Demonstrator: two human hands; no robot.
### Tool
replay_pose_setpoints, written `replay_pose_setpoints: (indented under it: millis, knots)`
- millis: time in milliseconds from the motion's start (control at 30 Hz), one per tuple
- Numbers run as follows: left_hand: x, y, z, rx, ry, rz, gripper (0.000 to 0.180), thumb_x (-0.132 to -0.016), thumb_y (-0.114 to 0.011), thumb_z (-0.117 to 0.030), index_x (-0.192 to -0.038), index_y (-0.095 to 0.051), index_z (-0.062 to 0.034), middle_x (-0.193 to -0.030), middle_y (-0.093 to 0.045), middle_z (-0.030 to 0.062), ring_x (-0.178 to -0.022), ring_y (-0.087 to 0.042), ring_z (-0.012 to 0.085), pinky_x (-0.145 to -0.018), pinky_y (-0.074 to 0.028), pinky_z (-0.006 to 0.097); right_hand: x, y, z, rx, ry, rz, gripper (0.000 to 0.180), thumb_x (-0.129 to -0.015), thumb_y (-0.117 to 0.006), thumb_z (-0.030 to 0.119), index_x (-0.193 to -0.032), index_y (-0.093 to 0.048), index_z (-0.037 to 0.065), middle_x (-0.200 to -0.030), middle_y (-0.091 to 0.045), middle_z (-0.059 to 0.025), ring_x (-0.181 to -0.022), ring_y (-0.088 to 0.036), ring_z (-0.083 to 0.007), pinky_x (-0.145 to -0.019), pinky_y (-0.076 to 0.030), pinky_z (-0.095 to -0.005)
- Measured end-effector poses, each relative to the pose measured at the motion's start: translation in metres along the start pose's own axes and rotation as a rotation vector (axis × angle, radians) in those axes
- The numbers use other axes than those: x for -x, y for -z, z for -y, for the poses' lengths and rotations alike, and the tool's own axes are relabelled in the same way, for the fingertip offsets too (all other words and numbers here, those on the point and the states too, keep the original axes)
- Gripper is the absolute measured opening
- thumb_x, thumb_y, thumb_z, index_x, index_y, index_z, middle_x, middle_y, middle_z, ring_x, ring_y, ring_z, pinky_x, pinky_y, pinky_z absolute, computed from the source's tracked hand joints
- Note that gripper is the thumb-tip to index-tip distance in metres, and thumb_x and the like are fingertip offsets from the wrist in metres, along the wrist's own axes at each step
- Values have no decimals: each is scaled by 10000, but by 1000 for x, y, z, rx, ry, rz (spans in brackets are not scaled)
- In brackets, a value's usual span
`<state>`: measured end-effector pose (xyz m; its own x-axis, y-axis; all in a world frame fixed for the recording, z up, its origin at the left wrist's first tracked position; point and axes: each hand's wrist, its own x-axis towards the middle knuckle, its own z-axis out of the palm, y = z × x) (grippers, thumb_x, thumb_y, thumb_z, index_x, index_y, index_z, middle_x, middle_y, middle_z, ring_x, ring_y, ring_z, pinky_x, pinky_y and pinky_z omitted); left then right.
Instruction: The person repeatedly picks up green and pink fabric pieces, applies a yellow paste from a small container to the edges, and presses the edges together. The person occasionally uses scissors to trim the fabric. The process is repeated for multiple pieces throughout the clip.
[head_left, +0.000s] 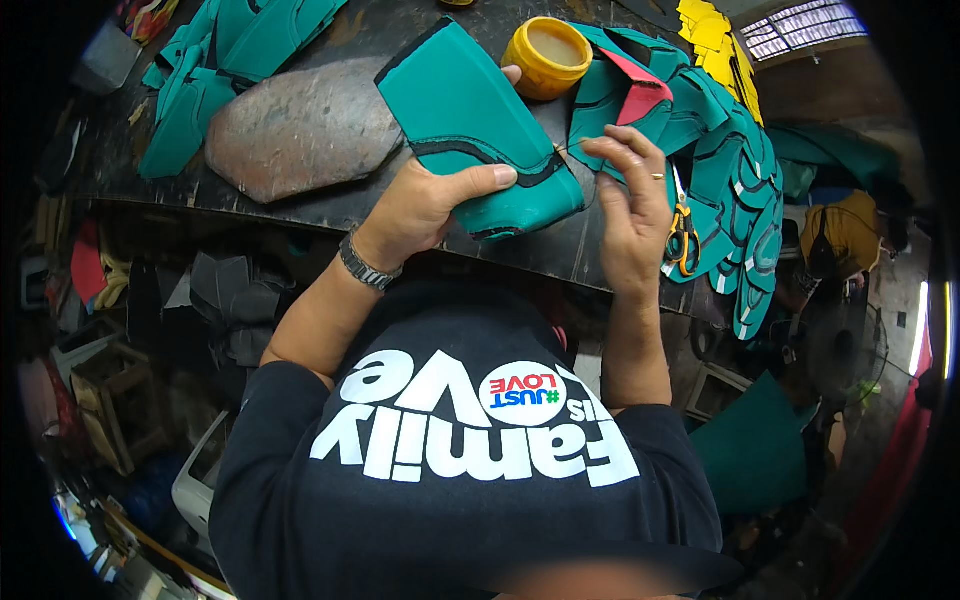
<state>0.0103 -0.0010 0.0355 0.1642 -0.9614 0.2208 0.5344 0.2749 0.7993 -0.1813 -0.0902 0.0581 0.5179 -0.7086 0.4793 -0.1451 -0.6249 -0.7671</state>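
Note:
My left hand (425, 200) grips a green piece of cut material (475, 95) with black trim, shaped like a shoe upper. The thumb presses on its front, and a fingertip shows at its far edge. Close to the piece's right edge, my right hand (635, 195) has its thumb and forefinger drawn together. A thin dark strand (567, 149) runs from the fingertips to the trim; whether it is thread or a slim tool is too small to tell. Beside the right wrist lie scissors (684, 235) with orange and black handles.
A yellow tub (548, 58) of pale paste stands behind the piece. Stacked green pieces (735, 190) cover the table's right side, with a red piece (640, 88) on top. More green pieces (230, 60) lie at far left, near a worn board (305, 130). Yellow pieces (715, 45) sit far right.

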Motion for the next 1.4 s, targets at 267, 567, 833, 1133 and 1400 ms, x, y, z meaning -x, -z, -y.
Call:
replay_pose_setpoints:
  millis: [267, 567, 833, 1133, 1400]
  knots:
    - [2, -5, -5, -27, 15, -2, 792, -842, -651, 11, -1530, -262, -46, -1588, -313, 91, -1285, -505, 182, -1073, -459, 353, -4, -9, -1, 169, 246, -58, 427, -774, -646, -107, -1082, -785, 154, -1354, -537, -115, -1248, -481, -283, -1042, -412, -388]
    - [2, -2, 2, -64, 15, -17, 708, -912, -626, -53, -1522, -268, -23, -1585, -321, 101, -1301, -501, 198, -1060, -474, 362, -12, 6, -3, 682, 571, -57, 519, -703, -735, -27, -1075, -777, 333, -1404, -538, -48, -1260, -486, -265, -1087, -364, -458]
    - [6, -2, 8, 150, 275, -179, 521, -994, -605, -191, -1452, -425, -20, -1305, -593, 121, -1166, -613, 190, -945, -550, 345, -26, 20, 14, 620, 553, 297, 471, -701, -734, -16, -1049, -787, 297, -1435, -523, -53, -1356, -450, -291, -1092, -402, -491]
    - [-4, 19, 5, 141, 106, -211, 534, -1004, -591, -243, -1461, -411, -34, -1343, -568, 127, -1192, -606, 221, -987, -527, 384, -11, -6, -10, -679, -101, 268, 987, -799, -653, 26, -1596, -79, 126, -1346, -541, -221, -1232, -553, -286, -1019, -458, -395]
    - [12, 27, 26, 101, 127, 35, 630, -873, -758, -149, -1411, -454, -24, -1316, -594, 88, -1215, -576, 184, -1036, -473, 347, 4, -33, -12, -828, -302, 59, 945, -779, -689, -112, -1563, -201, 89, -1040, -631, -66, -974, -594, -134, -929, -492, -283]
